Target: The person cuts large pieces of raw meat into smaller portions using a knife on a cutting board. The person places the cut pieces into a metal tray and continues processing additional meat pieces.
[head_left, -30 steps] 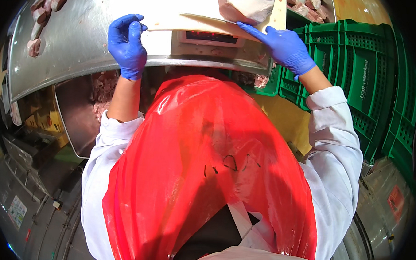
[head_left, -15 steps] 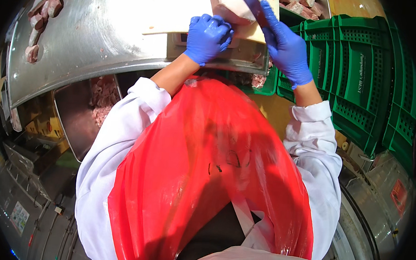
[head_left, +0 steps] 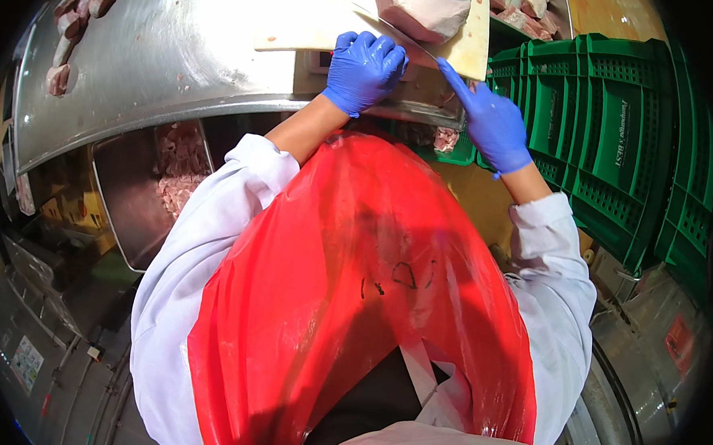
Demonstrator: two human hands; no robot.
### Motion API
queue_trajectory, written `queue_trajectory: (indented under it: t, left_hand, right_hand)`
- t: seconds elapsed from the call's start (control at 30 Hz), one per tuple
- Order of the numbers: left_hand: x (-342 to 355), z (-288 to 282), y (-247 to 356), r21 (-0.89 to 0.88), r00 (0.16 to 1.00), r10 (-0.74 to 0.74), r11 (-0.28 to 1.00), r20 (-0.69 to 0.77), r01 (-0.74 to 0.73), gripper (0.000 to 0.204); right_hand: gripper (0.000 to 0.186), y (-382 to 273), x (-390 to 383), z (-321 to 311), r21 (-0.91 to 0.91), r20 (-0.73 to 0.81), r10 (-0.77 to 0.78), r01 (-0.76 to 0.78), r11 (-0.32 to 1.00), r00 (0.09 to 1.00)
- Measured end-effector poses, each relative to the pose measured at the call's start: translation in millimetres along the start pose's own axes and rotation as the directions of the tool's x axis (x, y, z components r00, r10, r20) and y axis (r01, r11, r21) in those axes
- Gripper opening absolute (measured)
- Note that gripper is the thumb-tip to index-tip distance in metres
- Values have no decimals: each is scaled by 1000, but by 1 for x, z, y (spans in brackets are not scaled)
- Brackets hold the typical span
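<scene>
Left hand (head_left: 364, 70) curled on cutting board (head_left: 318, 35) near edge, top centre. Right hand (head_left: 491, 121) grips knife (head_left: 398, 38), blade against meat chunk (head_left: 424, 8). Green crates (head_left: 619, 139) crowd right.

**Meat, knife and board**

The lump of meat (head_left: 426, 8) I work on is pale pink and rounded, sitting on the far right part of the cream cutting board (head_left: 318, 35). The board lies flat on the steel table, its near edge just by my gloves. My knife (head_left: 395, 33) has a long thin blade, lying slantwise with its edge at the meat's near side.
</scene>
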State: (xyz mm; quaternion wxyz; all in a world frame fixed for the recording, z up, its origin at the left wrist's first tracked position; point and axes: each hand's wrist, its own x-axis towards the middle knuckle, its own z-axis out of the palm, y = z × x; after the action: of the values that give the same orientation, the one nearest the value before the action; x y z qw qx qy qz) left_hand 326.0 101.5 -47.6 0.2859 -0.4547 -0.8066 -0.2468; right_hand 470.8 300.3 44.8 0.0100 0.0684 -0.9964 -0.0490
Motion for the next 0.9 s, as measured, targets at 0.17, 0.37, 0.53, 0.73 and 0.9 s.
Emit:
queue_trajectory:
  t: [0.17, 0.37, 0.53, 0.73, 0.9]
  left_hand:
    - [1, -11, -7, 7, 998, -21, 1000, 57, 20, 13]
    - [2, -36, -57, 104, 975, -217, 972, 45, 211, 8]
    - [-7, -30, -72, 27, 972, -234, 972, -9, 235, 9]
    - [-7, -28, -72, -60, 977, -211, 976, -38, 208, 9]
    - [-9, -34, -73, -67, 973, -225, 973, -53, 222, 11]
  right_hand:
    - [88, 8, -36, -42, -37, 251, 66, -58, 998, 966]
    - [88, 18, -77, -53, 112, 139, 93, -109, 988, 986]
    - [85, -30, -21, -37, 226, -100, 141, -116, 967, 985]
    - [80, -73, 66, -27, 106, -56, 203, -197, 975, 978]
    - [83, -73, 29, -30, 128, 156, 183, -203, 971, 971]
